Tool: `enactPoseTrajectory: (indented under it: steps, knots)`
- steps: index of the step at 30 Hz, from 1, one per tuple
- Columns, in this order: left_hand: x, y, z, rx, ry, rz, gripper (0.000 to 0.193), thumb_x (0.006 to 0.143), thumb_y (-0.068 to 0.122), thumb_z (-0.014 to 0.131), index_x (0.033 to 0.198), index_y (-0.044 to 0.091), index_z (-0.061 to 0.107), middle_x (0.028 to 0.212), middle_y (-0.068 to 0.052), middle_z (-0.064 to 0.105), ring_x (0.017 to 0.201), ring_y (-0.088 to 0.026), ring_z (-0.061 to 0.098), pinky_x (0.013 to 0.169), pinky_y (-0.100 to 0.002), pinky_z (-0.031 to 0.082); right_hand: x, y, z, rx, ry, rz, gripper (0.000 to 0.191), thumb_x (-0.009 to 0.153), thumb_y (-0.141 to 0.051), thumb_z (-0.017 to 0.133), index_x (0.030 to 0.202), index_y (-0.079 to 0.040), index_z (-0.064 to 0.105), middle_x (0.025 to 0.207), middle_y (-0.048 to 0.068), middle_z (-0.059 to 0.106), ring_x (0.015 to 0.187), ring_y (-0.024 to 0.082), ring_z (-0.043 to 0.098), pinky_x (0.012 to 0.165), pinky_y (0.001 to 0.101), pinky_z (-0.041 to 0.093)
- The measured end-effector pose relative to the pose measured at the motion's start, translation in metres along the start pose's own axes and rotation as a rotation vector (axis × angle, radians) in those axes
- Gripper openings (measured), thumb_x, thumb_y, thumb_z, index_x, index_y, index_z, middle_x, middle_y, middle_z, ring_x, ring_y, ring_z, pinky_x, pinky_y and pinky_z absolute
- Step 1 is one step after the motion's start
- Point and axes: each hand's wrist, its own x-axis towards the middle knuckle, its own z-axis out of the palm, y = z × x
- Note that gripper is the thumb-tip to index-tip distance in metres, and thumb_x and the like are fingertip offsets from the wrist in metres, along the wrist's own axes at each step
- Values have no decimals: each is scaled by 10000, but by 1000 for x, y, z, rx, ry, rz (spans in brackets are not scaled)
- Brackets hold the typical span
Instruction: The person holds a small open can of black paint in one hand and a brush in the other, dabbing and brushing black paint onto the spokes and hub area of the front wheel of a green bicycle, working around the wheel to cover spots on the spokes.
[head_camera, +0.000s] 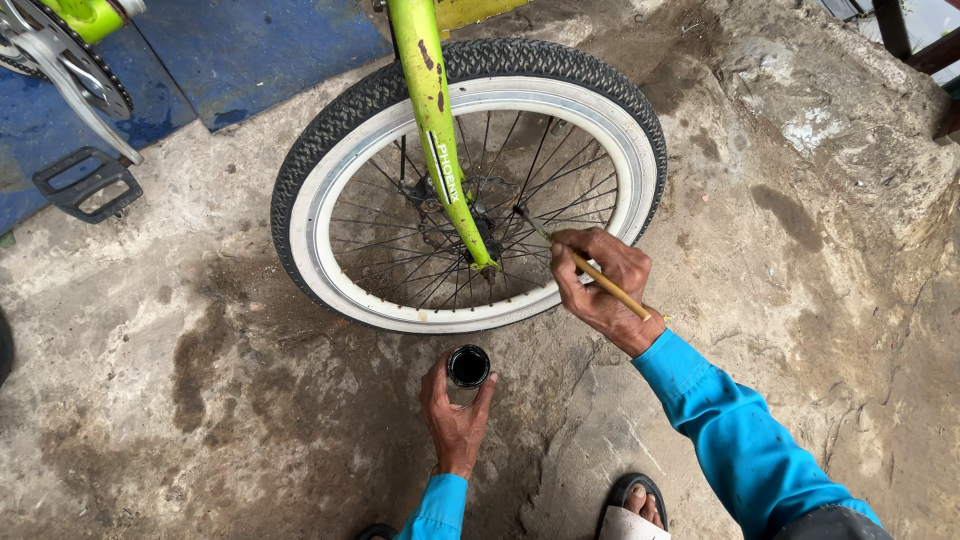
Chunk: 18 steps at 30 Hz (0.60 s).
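Paintbrush (585, 268) is pinched in the right hand (600, 285), its tip on the spokes at three o'clock of the wheel (465, 185), while the left hand (455, 410) grips a small black jar (468, 366) at six o'clock, probably for the next dip.

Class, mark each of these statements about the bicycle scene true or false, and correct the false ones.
1. The right hand holds a thin brush aimed at the spokes. True.
2. The left hand holds a wrench. False: it grips a small can of dark liquid.
3. The fork over the wheel is red. False: it is yellow-green with chipped patches.
4. The tyre has a white sidewall. True.
5. The pedal lies right of the wheel. False: it is on the left, by the blue mat.
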Motion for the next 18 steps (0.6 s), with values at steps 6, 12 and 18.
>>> enactPoseTrajectory:
  steps: [6,12,18]
  knots:
    - [-1,-1,1,3,1,-4,624,837,221,849,1377,84,567,1357,-160,551,1297,-351,553,1003,-485,551,-3,6,-1,-30,10,-8,55,946,-32,724,999,-23,737,828,86,722,689,164,711,617,301,571]
    - [0,-1,2,-17,-12,-55,636,832,243,841,1379,86,558,1373,-165,539,1313,-349,543,975,-475,569,-9,7,4,-19,-62,-76,66,895,-26,716,952,-32,748,775,81,702,659,172,703,597,310,571]
    - [-1,-1,1,-23,-2,-7,632,845,240,841,1386,74,560,1377,-173,542,1318,-363,540,991,-489,559,-7,5,1,-19,18,0,37,931,-25,715,962,-23,736,815,83,728,678,157,717,609,296,573]
